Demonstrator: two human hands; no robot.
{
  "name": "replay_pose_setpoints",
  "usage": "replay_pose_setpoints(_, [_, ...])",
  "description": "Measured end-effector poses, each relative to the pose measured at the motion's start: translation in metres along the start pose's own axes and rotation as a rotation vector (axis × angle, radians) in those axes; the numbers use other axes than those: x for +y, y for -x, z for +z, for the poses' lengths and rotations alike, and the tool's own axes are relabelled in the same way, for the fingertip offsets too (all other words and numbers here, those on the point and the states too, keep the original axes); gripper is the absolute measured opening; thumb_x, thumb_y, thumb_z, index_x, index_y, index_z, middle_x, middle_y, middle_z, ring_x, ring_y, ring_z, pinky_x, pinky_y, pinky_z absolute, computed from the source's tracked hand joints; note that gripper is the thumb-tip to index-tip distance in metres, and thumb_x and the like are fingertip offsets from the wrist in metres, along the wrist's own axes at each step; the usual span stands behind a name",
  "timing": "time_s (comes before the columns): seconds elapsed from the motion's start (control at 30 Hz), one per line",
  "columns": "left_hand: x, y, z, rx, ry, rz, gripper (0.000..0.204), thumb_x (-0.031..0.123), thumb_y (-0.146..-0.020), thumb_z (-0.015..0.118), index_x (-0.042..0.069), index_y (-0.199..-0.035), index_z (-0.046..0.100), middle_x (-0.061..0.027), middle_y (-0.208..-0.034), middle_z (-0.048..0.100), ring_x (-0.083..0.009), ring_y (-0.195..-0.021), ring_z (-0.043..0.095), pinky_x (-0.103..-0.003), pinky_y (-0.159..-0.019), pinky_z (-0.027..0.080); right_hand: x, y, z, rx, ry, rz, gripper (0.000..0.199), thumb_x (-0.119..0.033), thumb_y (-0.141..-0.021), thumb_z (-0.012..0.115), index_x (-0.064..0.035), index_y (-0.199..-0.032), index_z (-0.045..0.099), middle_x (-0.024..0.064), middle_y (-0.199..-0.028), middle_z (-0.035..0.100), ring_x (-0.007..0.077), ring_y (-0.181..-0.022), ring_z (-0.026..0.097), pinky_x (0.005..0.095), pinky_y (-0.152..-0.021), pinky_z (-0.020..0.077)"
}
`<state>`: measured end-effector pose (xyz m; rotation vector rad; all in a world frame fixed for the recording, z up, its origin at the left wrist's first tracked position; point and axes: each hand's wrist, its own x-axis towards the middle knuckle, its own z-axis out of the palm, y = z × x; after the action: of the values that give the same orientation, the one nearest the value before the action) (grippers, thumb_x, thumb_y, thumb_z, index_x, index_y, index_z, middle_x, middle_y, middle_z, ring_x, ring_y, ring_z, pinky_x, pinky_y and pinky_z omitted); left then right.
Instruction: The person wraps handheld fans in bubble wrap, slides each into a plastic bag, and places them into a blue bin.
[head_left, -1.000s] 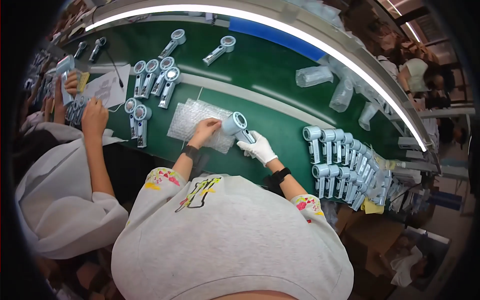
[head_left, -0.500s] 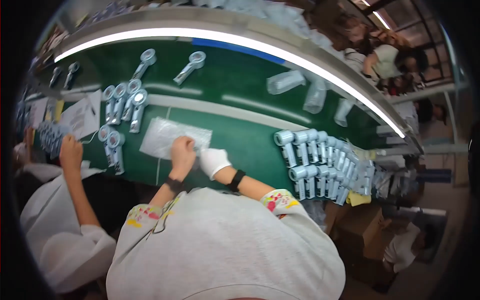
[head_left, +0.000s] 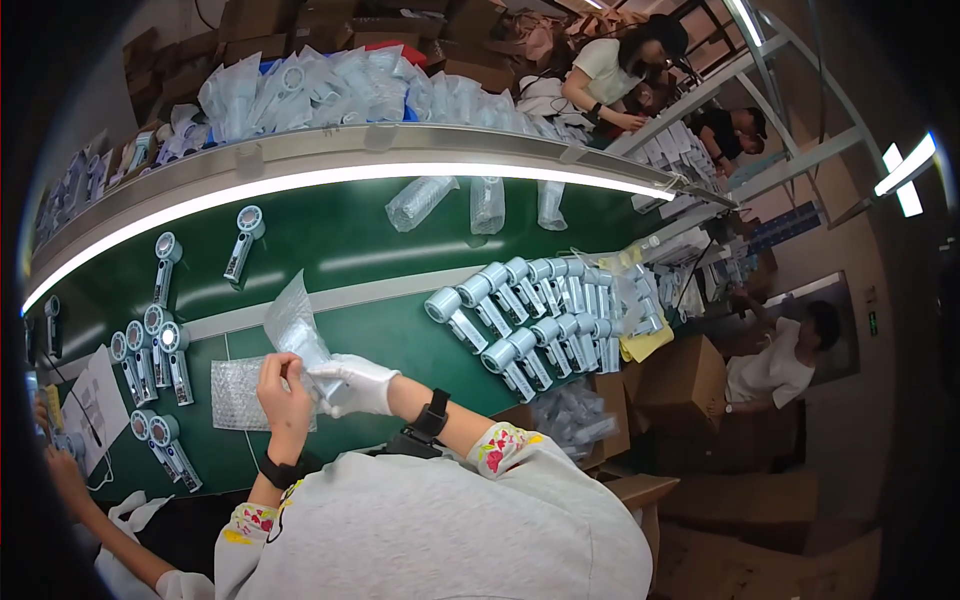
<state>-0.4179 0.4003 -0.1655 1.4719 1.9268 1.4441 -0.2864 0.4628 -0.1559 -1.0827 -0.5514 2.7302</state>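
Observation:
A clear bubble-wrap bag (head_left: 298, 325) is raised off the green table, its far end pointing up and away from me. My right hand (head_left: 355, 385), in a white glove, grips the bag's near end from the right. At its left edge, my bare left hand (head_left: 285, 400) has its fingers curled in a pinch on the plastic. Whether anything is inside the bag I cannot make out. Under and left of my hands lies more flat bubble wrap (head_left: 238, 392). Light-blue handheld fans (head_left: 174, 350) with round heads lie on the table left of it.
Many similar fans (head_left: 520, 355) lie in rows at the right, beside a yellow sheet (head_left: 648, 342). Several filled bubble bags (head_left: 422, 203) rest on the back panel below a light strip (head_left: 350, 174). Cardboard boxes (head_left: 680, 385) stand right. A co-worker's hand (head_left: 68, 475) is at far left.
My view has swung to the right. One bubble-wrap bag has been lifted from the table into my hands; flat wrap stays behind. My gloved right hand has moved from the wrap's edge to gripping the bag.

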Motion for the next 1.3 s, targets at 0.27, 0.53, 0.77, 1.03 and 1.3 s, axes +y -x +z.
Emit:
replay_pose_setpoints(0.27, [0.050,-0.071,0.003,-0.112,0.344,-0.064,0.010,0.006,-0.089,0.052,-0.002,-0.083,0.054,-0.0007,-0.071,0.053,-0.0067,-0.065,0.047,-0.022,-0.060,0.039,-0.042,0.078,-0.020,-0.004,0.118,-0.154,0.053,-0.051,-0.087,0.047,-0.0071,-0.116,0.046,0.0189,-0.090,0.059,0.0232,-0.062,0.060,0.0266,-0.046,0.0462])
replay_pose_setpoints(0.53, [0.035,-0.059,0.032,-0.659,0.392,0.090,0.008,0.007,-0.084,0.056,-0.001,-0.084,0.055,-0.0064,-0.073,0.056,-0.0142,-0.069,0.053,-0.025,-0.064,0.043,-0.025,-0.005,-0.058,0.048,-0.216,-0.025,0.042,-0.048,-0.083,0.053,-0.0106,-0.102,0.054,0.0082,-0.081,0.059,0.0150,-0.051,0.050,0.0225,-0.041,0.0372])
replay_pose_setpoints(0.77, [-0.085,-0.115,0.032,-0.332,-0.195,0.020,0.029,0.021,-0.081,0.061,0.002,-0.101,0.053,-0.0193,-0.104,0.054,-0.0353,-0.092,0.052,-0.040,-0.081,0.042,-0.116,-0.091,-0.097,0.509,0.192,-0.640,0.023,-0.017,-0.084,0.056,-0.0056,-0.104,0.053,0.0015,-0.081,0.059,0.0158,-0.074,0.057,0.0311,-0.059,0.0462])
replay_pose_setpoints(1.03, [-0.245,-0.129,0.076,-0.058,-0.344,0.107,0.036,0.030,-0.079,0.063,0.004,-0.104,0.060,-0.0172,-0.101,0.061,-0.0377,-0.093,0.054,-0.044,-0.083,0.041,-0.086,-0.110,-0.102,0.420,0.442,-0.572,0.055,-0.014,-0.079,0.065,-0.0013,-0.128,0.042,0.0083,-0.114,0.055,0.0177,-0.104,0.052,0.0290,-0.091,0.0408])
replay_pose_setpoints(1.3, [-0.156,-0.117,0.048,-0.202,0.273,-0.557,0.033,0.023,-0.085,0.058,-0.002,-0.105,0.051,-0.0104,-0.090,0.056,-0.0253,-0.074,0.054,-0.037,-0.068,0.044,-0.050,-0.066,-0.093,0.344,0.301,-0.324,0.059,-0.025,-0.086,0.059,-0.0047,-0.135,0.034,0.0113,-0.110,0.055,0.0191,-0.089,0.057,0.0302,-0.076,0.0473])
